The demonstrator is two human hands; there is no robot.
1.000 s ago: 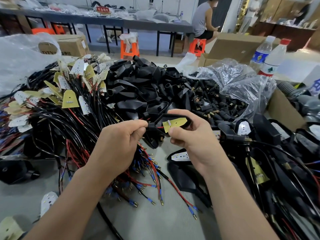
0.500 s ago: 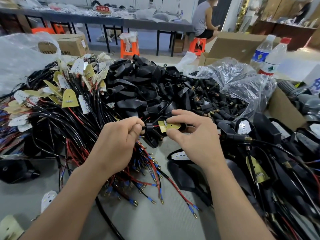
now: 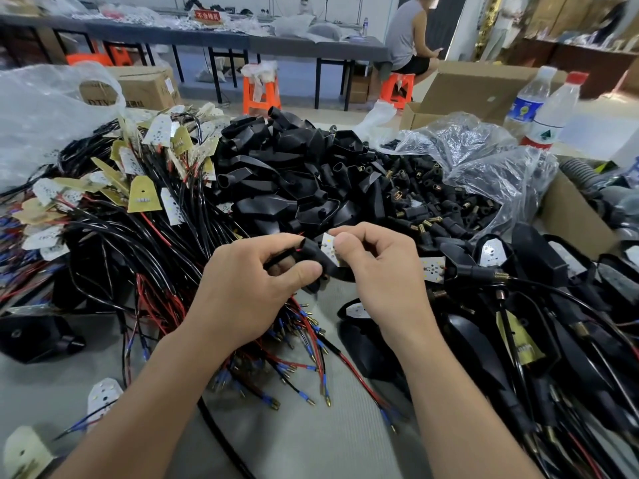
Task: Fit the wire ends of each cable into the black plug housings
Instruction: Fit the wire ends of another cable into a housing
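Left hand grips one black plastic plug housing; right hand pinches its white board. Most black cables (left edge) look unfitted.

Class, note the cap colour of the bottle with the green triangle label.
Red cap, clearest in the head view.

An assembly workshop: the bench is heaped with wired cables and black plug housings, cardboard cartons and long worktables at the top of the frame
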